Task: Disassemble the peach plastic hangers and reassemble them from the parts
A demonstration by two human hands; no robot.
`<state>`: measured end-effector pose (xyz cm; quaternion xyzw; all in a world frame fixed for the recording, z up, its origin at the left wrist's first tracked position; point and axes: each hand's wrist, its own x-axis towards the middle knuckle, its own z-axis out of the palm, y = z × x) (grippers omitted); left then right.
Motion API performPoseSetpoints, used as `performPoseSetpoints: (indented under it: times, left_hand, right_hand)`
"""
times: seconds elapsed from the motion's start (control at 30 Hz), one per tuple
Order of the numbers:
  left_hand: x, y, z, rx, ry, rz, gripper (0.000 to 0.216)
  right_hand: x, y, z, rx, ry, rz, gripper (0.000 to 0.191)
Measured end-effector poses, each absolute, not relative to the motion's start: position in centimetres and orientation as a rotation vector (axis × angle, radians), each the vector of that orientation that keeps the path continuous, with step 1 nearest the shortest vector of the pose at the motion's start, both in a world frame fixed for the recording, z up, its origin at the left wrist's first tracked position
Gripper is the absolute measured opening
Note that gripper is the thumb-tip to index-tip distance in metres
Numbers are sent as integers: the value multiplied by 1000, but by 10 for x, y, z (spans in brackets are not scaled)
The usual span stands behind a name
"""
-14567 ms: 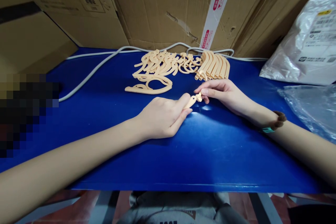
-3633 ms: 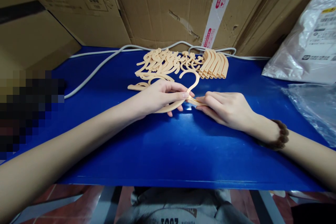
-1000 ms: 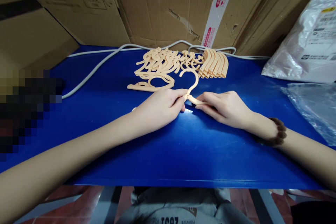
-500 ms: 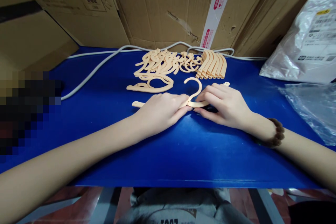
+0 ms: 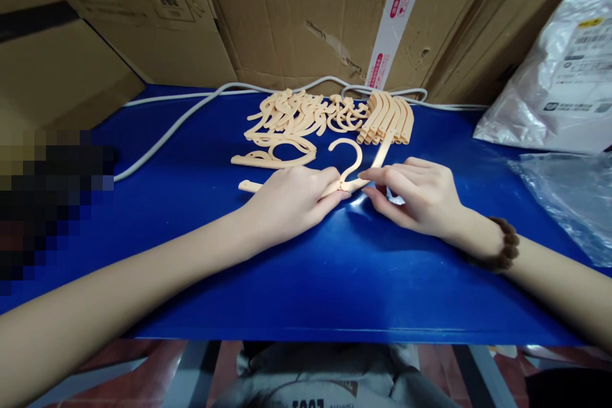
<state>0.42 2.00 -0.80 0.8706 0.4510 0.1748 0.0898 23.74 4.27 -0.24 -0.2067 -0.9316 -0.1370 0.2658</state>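
A cream plastic folding hanger (image 5: 352,164), its hook pointing up and away, lies across my two hands. My left hand (image 5: 292,199) is closed round its left arm near the pivot, hiding most of that arm; the end sticks out beyond my knuckles. My right hand (image 5: 415,196) has thumb and forefinger at the base of the right arm, which slants up toward the back. Just behind my left hand lie folded hangers (image 5: 275,162). Farther back is a pile of loose hooks and curved pieces (image 5: 291,111) beside a stack of hanger arms (image 5: 389,116).
A white cable (image 5: 179,131) runs along the back of the blue table (image 5: 306,287). Cardboard boxes (image 5: 296,13) stand behind it. At the right are a white plastic parcel (image 5: 540,89) and a clear plastic bag (image 5: 568,194). A dark blurred patch covers the left side.
The hanger's right arm has swung up from pointing right to slanting toward the back. My right hand has shifted slightly right and loosened its fingers. My left hand keeps its hold.
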Motion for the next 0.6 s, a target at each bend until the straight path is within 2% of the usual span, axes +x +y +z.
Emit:
performPoseSetpoints:
  times: [0.23, 0.6]
  left_hand:
    - [5, 18, -5, 2593, 1353, 448, 29]
    - [7, 18, -5, 2628, 1342, 402, 27]
  right_hand:
    - [237, 46, -5, -710, -2540, -265, 21]
    - [237, 48, -8, -704, -2548, -184, 24]
